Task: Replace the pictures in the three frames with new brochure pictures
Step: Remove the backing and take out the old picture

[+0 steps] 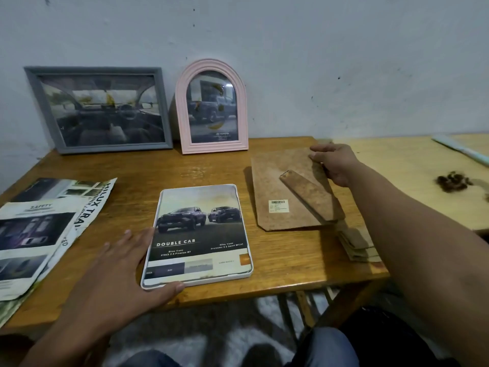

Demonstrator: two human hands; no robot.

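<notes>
Nearest, at the counter [277, 263] edge: left hand [124, 263] flat, fingers straight and spread, grip apart, thumb laid along the near left corner of the white frame [197, 235], fingertips touching its left edge. White frame flat on the counter near the middle, holding a brochure picture [201, 229] of two pickup trucks with the words "DOUBLE CAB".

Left of that hand, loose brochure pages [39, 234] spread on the counter and hanging over its left edge, torn along one side, just beside the hand but not under it.

Right of the white frame and apart from it: brown backing board [285, 197] lying flat with its stand flap [307, 194] raised at an angle and a small barcode label [277, 206] on it. Further brown boards [357, 245] stacked under its near right corner. Right hand [336, 162] reaching across to the board's far right corner, thumb on top and fingers curled at the edge, grip clamped on the board, well apart from the white frame.

Farthest, leaning upright against the wall [317, 62]: grey frame [98, 109] at far left with a car-interior picture, and just beside it on the right an arched pink frame [211, 107] with a pickup picture.

Far right, a paler second counter [410, 176] carrying a dark clump [452, 181], too blurred to identify, and a pale rolled sheet [460, 149].
</notes>
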